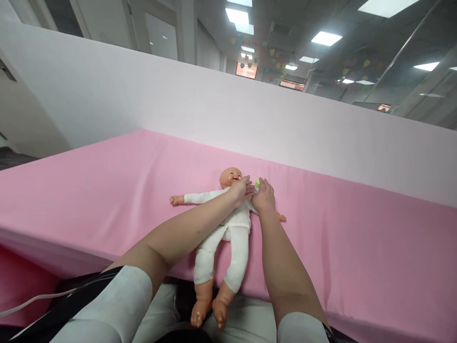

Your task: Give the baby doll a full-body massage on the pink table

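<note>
A baby doll (228,233) in white clothes lies on its back on the pink-covered table (107,190), its head away from me and its bare feet hanging over the near edge. My left hand (242,189) rests on the doll's chest just under its chin. My right hand (263,195) is beside it at the doll's shoulder, closed on a small object with a green tip (257,184). The two hands almost touch. The doll's right arm lies stretched out to the left.
A pale pink partition wall (250,114) runs along the far side of the table. A white cable (32,301) hangs at the lower left. My lap sits under the doll's feet.
</note>
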Available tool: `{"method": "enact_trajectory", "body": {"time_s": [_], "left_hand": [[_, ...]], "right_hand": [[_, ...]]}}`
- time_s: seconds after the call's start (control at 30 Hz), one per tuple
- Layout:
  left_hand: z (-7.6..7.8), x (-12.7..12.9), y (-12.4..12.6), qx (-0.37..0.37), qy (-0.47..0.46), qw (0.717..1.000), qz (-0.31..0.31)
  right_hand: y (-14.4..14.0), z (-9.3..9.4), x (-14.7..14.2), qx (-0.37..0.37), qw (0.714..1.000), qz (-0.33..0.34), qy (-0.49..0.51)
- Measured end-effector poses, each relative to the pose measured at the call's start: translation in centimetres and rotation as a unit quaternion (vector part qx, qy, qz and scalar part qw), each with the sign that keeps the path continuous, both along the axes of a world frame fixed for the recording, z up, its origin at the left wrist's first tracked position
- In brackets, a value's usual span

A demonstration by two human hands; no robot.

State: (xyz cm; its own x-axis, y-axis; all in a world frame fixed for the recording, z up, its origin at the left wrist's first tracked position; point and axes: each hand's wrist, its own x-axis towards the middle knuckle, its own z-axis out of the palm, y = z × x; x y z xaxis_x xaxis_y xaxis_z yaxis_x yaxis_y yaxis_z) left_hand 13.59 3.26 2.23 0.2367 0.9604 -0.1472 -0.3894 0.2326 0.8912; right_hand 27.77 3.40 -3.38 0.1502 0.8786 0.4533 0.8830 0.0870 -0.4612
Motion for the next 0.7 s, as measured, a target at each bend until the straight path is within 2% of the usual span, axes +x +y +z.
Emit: {"method": "enact_trajectory", "body": {"time_s": [0.07,0.13,0.23,0.3,0.33,0.5,0.6,0.7], "left_hand": [[0.0,-1.9,-0.7,-0.043,-0.034,0.998,-0.004],[-0.1,-3.7,-1.5,-0.072,-0.087,0.994,-0.008],[-0.3,-5.9,-2.6,-0.061,-0.160,0.985,-0.007],[-0.3,-6.8,-3.0,-0.055,-0.197,0.979,-0.015],[-0.2,-7.2,-3.2,-0.051,-0.201,0.978,-0.023],[0.6,-9.0,-3.0,0.002,-0.173,0.984,-0.028],[0.9,-9.6,-3.0,-0.034,-0.240,0.970,-0.028],[0.9,-9.1,-3.7,-0.069,-0.294,0.953,-0.034]], "right_hand": [[-0.8,1.1,-0.9,0.026,1.000,-0.005,-0.003],[-2.3,2.4,-2.5,0.077,0.997,0.029,-0.001],[-5.4,4.2,-5.6,0.117,0.973,0.199,-0.008],[-7.3,4.8,-7.5,0.071,0.944,0.319,-0.049],[-8.0,4.9,-8.2,0.050,0.937,0.339,-0.065],[-10.0,4.9,-9.3,-0.027,0.938,0.330,-0.104],[-11.4,5.0,-9.4,-0.043,0.923,0.362,-0.121],[-12.4,5.0,-9.4,-0.029,0.908,0.398,-0.125]]}}
